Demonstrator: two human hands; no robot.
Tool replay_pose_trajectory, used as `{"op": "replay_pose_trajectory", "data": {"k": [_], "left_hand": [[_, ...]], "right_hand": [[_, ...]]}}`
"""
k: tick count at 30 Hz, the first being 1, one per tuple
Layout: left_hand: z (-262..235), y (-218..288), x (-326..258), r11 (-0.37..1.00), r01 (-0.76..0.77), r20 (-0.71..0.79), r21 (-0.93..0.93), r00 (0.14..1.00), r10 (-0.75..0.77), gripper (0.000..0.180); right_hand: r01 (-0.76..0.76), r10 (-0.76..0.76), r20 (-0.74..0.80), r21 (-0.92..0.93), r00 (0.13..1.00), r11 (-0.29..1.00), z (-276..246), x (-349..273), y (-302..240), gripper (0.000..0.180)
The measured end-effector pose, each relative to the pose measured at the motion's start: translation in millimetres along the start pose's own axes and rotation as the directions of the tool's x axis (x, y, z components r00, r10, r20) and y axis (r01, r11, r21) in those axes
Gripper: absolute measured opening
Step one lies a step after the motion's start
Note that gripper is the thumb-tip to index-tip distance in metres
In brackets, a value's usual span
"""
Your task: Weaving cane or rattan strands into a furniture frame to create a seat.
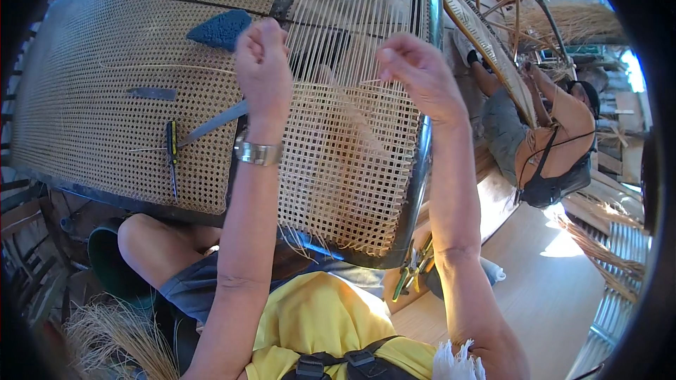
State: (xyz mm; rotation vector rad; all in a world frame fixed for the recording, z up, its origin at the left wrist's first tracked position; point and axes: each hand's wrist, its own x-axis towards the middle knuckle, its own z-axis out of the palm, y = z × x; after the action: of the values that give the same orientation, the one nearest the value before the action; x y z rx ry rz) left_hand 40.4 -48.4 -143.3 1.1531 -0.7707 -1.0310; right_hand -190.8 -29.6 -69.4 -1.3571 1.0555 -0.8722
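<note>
A wooden frame [417,169] lies before me, with cane webbing [338,148] woven across its near part. Bare parallel cane strands [352,0] run lengthwise over its far part. My left hand [265,63], a watch on its wrist, is raised over the frame's left side with curled fingers; what they hold is hidden. A loose cane strand [169,67] runs along the left panel toward that hand. At the right side my right hand [422,74] pinches, and a thin cane strand [371,82] shows at its fingertips, just above the edge of the weave.
On the large woven cane panel [70,98] lie a blue cloth [220,29], a flat blade [152,93], a long blade [215,123] and a yellow-black tool [172,144]. Another person [546,127] sits at right beside a cane-work frame [486,42]. Loose fibres [116,338] stand lower left.
</note>
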Motion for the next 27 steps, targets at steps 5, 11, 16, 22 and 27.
{"op": "replay_pose_trajectory", "data": {"k": [5,11,16,22,27], "left_hand": [[37.2,-55.3,-41.9,0.97,0.058,0.355,0.236,0.924,-0.142,0.023],[48.8,-74.0,-35.4,0.826,-0.236,0.462,0.512,0.886,-0.033,0.015],[50.7,-75.5,-33.6,0.813,-0.247,0.477,0.528,0.878,-0.044,0.014],[48.8,-73.9,-37.2,0.792,-0.301,0.499,0.531,0.867,-0.004,0.012],[59.9,-80.3,-48.2,0.659,-0.419,0.449,0.624,0.883,0.137,0.014]], "right_hand": [[0.167,-0.08,-0.312,0.264,0.947,0.95,-44.7,-19.4,-7.0,0.017],[-0.325,-0.004,-0.448,-0.654,0.894,0.684,-48.1,-26.3,25.5,0.024],[-0.32,0.06,-0.419,-0.586,0.906,0.744,-25.2,-20.1,23.5,0.022],[-0.366,0.049,-0.429,-0.701,0.902,0.612,-8.1,-5.1,26.3,0.022],[-0.382,-0.029,-0.428,-0.833,0.903,0.4,-9.0,-4.6,43.0,0.019]]}}
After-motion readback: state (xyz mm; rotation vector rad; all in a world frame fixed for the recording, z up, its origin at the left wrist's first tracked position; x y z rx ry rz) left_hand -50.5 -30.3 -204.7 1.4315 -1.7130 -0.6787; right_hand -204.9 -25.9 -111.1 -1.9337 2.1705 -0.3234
